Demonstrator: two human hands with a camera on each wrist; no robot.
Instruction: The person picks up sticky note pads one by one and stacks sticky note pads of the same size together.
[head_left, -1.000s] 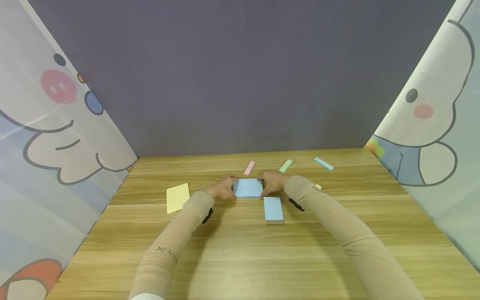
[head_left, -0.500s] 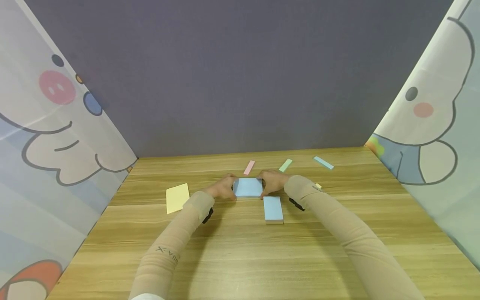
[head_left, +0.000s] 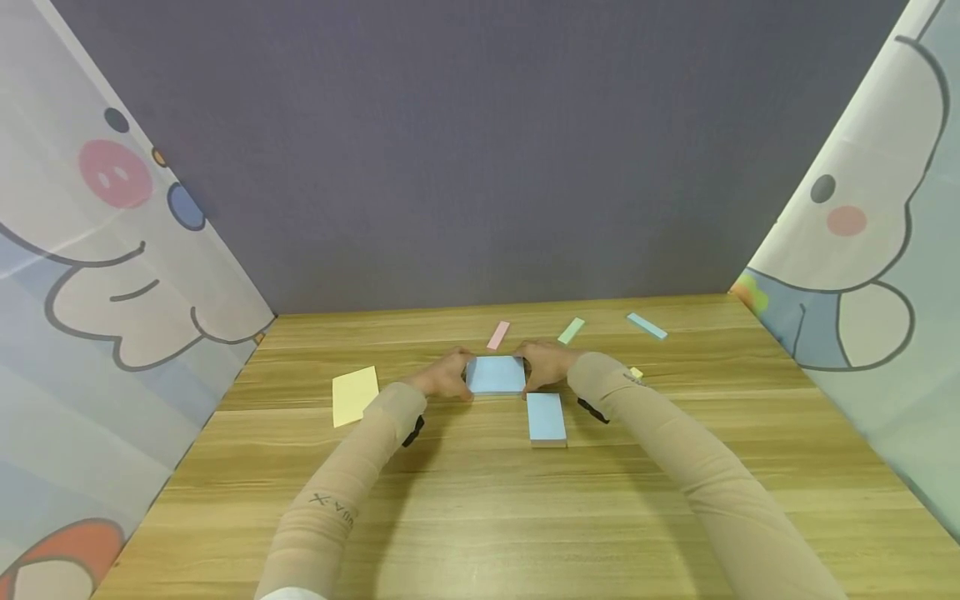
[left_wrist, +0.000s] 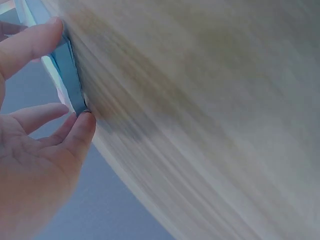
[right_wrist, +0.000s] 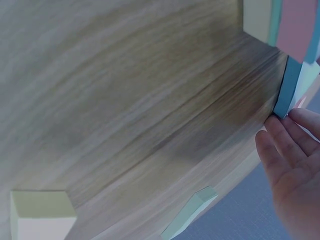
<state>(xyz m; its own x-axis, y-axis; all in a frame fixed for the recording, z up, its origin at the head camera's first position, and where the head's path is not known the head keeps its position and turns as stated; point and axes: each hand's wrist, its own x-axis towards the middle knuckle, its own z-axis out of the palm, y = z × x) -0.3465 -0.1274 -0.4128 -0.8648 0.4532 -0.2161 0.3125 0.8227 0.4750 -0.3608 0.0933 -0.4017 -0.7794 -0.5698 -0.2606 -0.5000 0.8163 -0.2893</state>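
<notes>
Light-blue pad (head_left: 496,375), centre of the head view, long side across the frame, low on the worktop (head_left: 480,517); can't tell if it's fully seated. Left hand (head_left: 448,375) has its left end, right hand (head_left: 546,364) its right; each has thumb and fingers parted just enough to span the short side and pinch it near-to-far. Left wrist view shows layered edges, not quite flush.

My read: step in hand is steadying or squaring the pad two-handed. Next move calls for even pressure from both ends, then a level shift or clean release; a one-sided push would skew it. Watch the blue-topped stack (head_left: 546,418) just off the pad's lower-right corner; contact unclear.

Further out: pink strip (head_left: 498,335) above the pad, green strip (head_left: 572,331) upper right, blue strip (head_left: 647,326) beyond that, small yellow block (head_left: 636,373) by the right sleeve (head_left: 675,442), yellow rectangle (head_left: 356,396) left of centre.
</notes>
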